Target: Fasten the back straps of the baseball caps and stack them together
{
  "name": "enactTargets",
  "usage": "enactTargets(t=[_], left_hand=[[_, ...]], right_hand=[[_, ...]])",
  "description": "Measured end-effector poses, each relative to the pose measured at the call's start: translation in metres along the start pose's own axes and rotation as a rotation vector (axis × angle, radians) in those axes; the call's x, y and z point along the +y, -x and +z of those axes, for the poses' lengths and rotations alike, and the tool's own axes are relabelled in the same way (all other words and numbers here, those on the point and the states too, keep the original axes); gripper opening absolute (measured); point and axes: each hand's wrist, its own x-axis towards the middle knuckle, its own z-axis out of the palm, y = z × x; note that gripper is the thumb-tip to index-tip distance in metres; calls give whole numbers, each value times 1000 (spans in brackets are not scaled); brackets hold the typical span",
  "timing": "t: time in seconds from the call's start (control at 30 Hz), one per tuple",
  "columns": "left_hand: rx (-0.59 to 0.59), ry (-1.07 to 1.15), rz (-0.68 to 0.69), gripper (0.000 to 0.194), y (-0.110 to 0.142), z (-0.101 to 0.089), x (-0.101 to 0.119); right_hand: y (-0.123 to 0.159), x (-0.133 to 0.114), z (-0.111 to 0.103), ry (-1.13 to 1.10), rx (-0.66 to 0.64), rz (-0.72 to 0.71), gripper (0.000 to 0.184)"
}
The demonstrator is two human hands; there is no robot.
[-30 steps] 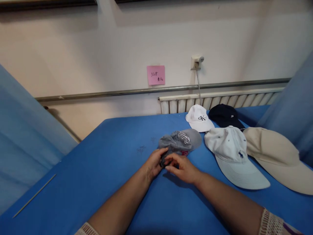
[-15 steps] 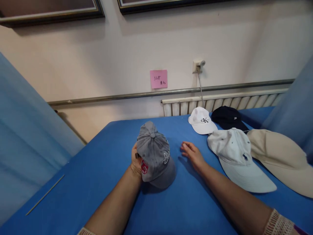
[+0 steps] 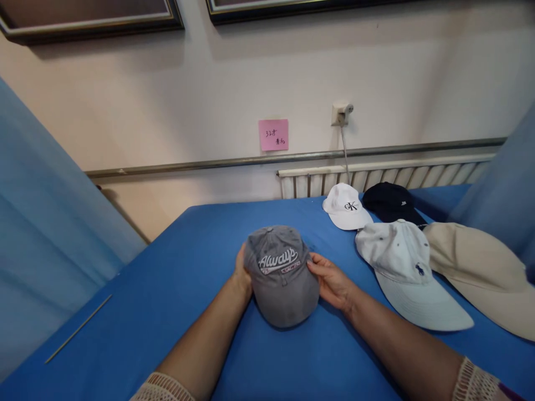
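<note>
gray "Always" baseball cap (image 3: 284, 287) sits left of pale pony-logo cap (image 3: 403, 270), over blue counter (image 3: 179, 289) | left hand (image 3: 242, 274) clasps gray cap's one side | right hand (image 3: 333, 283) pinches its other | behind pony-logo cap: white cap (image 3: 341, 207), navy cap (image 3: 388, 201) | right of it: beige cap (image 3: 476, 267)

- grey cap (image 3: 282, 287): "Always", white script on front; smaller text below, unreadable
- white cap (image 3: 343, 207): black letters, look like "CK"
- pale cap (image 3: 403, 262): navy horse-and-rider logo (image 3: 419, 269)
- dark cap (image 3: 387, 199): small white mark (image 3: 403, 203), illegible
- pink note (image 3: 273, 135): handwritten "32", rest unclear
</note>
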Motion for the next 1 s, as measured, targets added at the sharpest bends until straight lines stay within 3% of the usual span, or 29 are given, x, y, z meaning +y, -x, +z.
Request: enactTargets(t=[0.1, 0.17, 0.3, 0.4, 0.5, 0.63, 0.7, 0.87, 1.0], left_hand=[[-32, 207, -243, 51, -8, 3, 6], [-90, 288, -318, 55, -6, 8, 5], [-167, 277, -467, 37, 12, 24, -9], [-157, 211, -374, 28, 24, 33, -12], [-174, 149, -114, 38, 24, 30, 4], [-91, 236, 195, 44, 13, 0, 45], [21, 327, 242, 40, 8, -27, 61], [322, 332, 29, 35, 12, -99, 67], [416, 279, -15, 32, 29, -130, 65]], right_hand=[[-9, -1, -10, -38, 79, -114, 29], [-15, -2, -18, -49, 136, -170, 32], [-23, -2, -31, -69, 234, -223, 36], [-25, -2, -34, -71, 256, -220, 36], [-21, -2, -29, -39, 251, -168, 37], [-11, -1, -15, 61, 211, -37, 38], [-7, 0, -11, 100, 181, -3, 37], [-9, 6, -13, 153, 161, 20, 36], [-9, 7, -15, 206, 149, 39, 36]])
